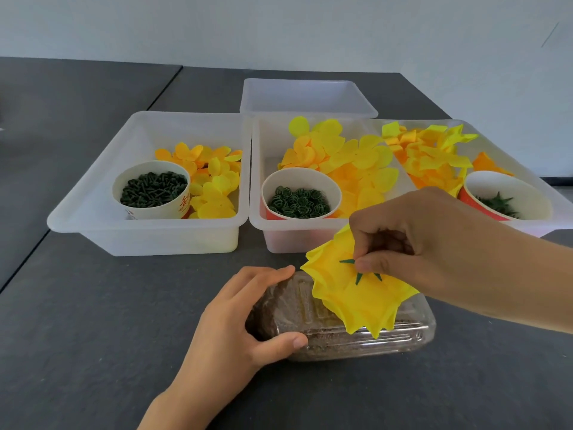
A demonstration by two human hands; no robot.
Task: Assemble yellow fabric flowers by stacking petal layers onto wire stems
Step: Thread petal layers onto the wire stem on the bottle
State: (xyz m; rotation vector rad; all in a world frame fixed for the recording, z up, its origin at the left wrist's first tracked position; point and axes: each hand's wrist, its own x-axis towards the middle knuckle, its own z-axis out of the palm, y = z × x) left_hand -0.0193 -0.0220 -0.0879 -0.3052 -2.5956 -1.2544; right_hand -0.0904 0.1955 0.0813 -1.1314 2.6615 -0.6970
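My right hand (434,240) pinches the green pointed piece (359,274) at the middle of the yellow flower (356,302), thumb and fingers closed tight on it. The flower hangs over the right half of the clear plastic box (341,336), which holds something brown. My left hand (248,318) grips the left end of this box, fingers over the top and thumb on the near side.

In front of the box and to its left the dark table (93,336) is bare. Behind the box stand three white trays (148,237), edge to edge, with yellow petals (350,159) and paper cups (152,189) of green parts. A fourth tray (307,97) sits behind these. The left cup has red characters, but I cannot read them.
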